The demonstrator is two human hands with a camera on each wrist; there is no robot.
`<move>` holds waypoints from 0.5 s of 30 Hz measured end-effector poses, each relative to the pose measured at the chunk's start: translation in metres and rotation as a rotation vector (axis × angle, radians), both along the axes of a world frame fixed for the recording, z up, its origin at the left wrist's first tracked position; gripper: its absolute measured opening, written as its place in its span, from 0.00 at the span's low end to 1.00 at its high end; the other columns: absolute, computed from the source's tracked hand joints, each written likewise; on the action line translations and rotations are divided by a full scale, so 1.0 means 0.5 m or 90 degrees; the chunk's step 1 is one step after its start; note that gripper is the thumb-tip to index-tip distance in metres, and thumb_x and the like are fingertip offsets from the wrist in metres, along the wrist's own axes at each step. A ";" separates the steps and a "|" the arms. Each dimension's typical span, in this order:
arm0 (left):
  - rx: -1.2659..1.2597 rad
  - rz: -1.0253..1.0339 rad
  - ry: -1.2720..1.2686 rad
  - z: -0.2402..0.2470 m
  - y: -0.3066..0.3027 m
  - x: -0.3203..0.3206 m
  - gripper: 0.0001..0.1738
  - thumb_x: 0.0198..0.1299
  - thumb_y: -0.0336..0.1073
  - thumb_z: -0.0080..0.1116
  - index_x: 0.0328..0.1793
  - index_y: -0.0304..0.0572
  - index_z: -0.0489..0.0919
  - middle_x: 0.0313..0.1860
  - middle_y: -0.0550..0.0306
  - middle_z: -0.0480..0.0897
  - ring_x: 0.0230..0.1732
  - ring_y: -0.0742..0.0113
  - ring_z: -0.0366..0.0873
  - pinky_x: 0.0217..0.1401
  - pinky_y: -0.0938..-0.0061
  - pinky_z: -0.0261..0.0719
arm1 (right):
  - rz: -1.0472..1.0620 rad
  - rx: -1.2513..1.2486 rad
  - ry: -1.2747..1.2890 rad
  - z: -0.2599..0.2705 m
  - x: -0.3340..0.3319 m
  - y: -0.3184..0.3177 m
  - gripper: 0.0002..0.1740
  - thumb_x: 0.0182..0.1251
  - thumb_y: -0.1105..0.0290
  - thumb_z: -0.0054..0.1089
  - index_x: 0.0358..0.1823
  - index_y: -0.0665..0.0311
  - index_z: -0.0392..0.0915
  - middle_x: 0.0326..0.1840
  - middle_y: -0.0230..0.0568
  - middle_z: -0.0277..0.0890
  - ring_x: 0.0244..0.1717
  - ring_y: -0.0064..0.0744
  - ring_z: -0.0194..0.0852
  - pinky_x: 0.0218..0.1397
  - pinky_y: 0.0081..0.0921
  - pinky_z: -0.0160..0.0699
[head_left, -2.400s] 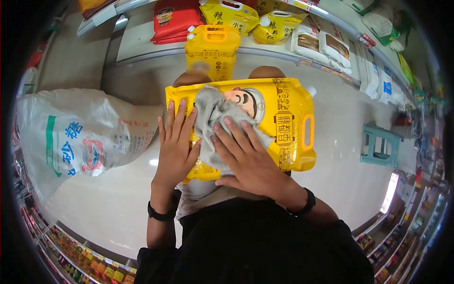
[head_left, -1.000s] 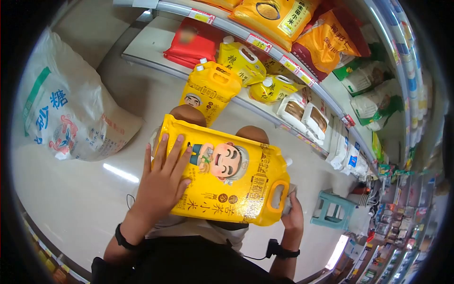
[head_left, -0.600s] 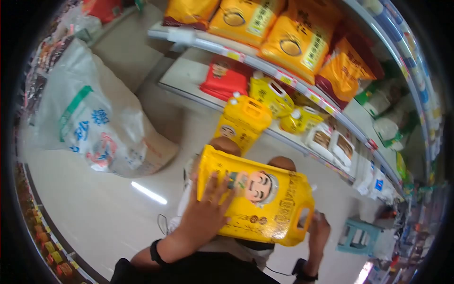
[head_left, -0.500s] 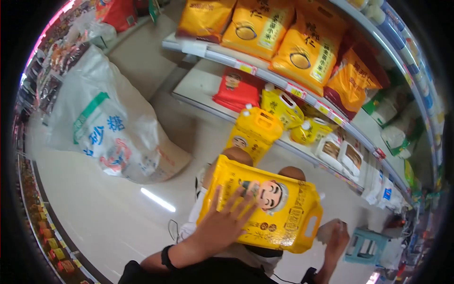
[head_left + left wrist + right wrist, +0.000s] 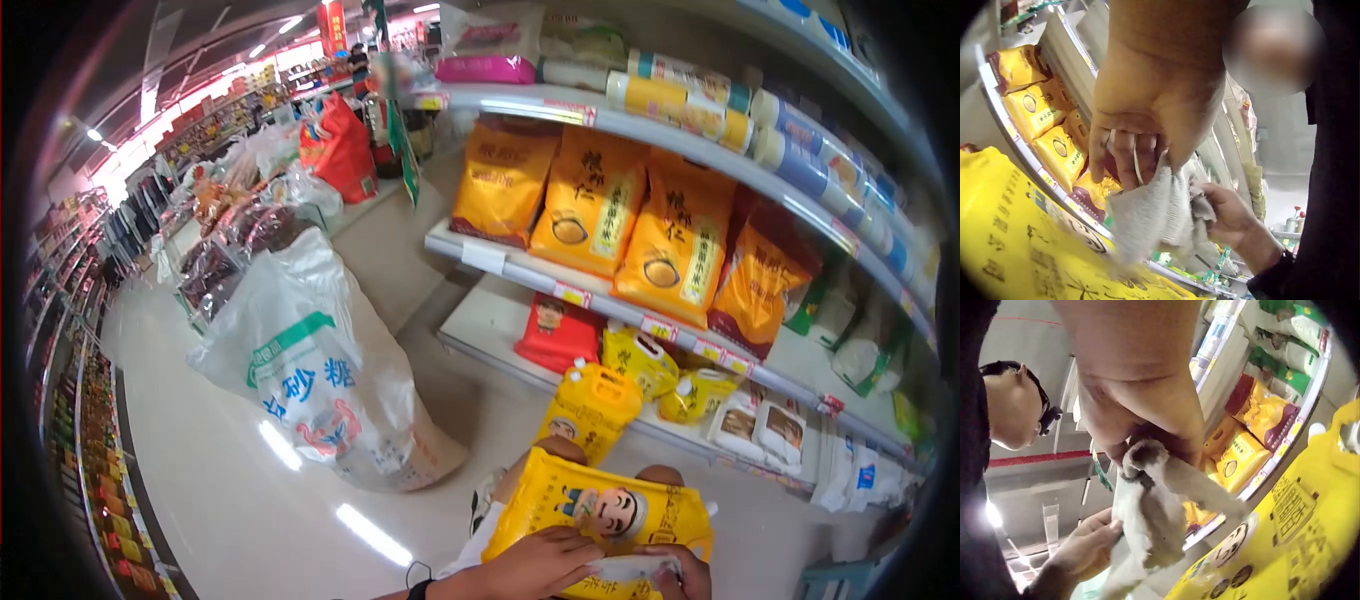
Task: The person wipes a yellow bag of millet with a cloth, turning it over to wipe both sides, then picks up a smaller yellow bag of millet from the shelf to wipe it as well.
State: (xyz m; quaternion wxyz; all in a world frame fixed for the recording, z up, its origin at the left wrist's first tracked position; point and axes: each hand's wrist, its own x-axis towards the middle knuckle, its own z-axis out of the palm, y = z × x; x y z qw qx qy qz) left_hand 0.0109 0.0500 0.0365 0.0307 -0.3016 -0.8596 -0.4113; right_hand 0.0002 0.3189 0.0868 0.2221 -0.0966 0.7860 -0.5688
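Note:
A yellow handled bag of millet [image 5: 568,500] with a cartoon face lies across the person's lap. Over its near side both hands hold a grey cloth [image 5: 632,566]. The left hand [image 5: 538,562] pinches one side of the cloth [image 5: 1154,215] between thumb and fingers. Bunched folds of the cloth [image 5: 1150,506] are gripped by the right hand [image 5: 684,574], its fingers partly hidden behind them. In the left wrist view the cloth hangs between the left hand [image 5: 1154,106] and the right hand [image 5: 1230,215], close over the bag [image 5: 1029,244].
A second yellow bag [image 5: 600,405] stands beyond the knees, against the low shelf [image 5: 480,330]. To the left, a large white sugar sack [image 5: 350,400] stands on the tiled floor [image 5: 220,500]. Orange bags [image 5: 585,200] line the shelf above. A teal stool [image 5: 840,580] is at the lower right.
The left hand has lifted off the bag's face and taken hold of the cloth. The right hand has come from beside the handle back over the bag. The head view has tilted up.

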 end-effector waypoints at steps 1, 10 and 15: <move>0.035 0.028 -0.049 0.012 -0.003 0.009 0.18 0.65 0.35 0.61 0.60 0.39 0.77 0.44 0.44 0.83 0.50 0.41 0.82 0.63 0.55 0.77 | -0.034 0.013 0.072 0.011 -0.004 -0.008 0.21 0.71 0.75 0.56 0.64 0.69 0.78 0.58 0.43 0.82 0.54 0.31 0.80 0.57 0.27 0.78; 0.093 0.041 -0.240 0.068 0.019 0.017 0.13 0.76 0.42 0.56 0.57 0.43 0.78 0.38 0.42 0.84 0.40 0.43 0.84 0.45 0.57 0.82 | -0.044 0.040 0.147 -0.028 -0.002 -0.012 0.28 0.61 0.82 0.50 0.64 0.66 0.78 0.53 0.43 0.82 0.48 0.31 0.82 0.49 0.24 0.78; 0.057 0.008 -0.251 0.089 0.017 0.006 0.14 0.77 0.44 0.54 0.52 0.42 0.83 0.45 0.42 0.87 0.45 0.43 0.86 0.48 0.59 0.83 | -0.014 0.110 0.249 -0.006 -0.003 -0.012 0.29 0.59 0.84 0.50 0.64 0.64 0.78 0.53 0.48 0.81 0.53 0.40 0.83 0.49 0.26 0.81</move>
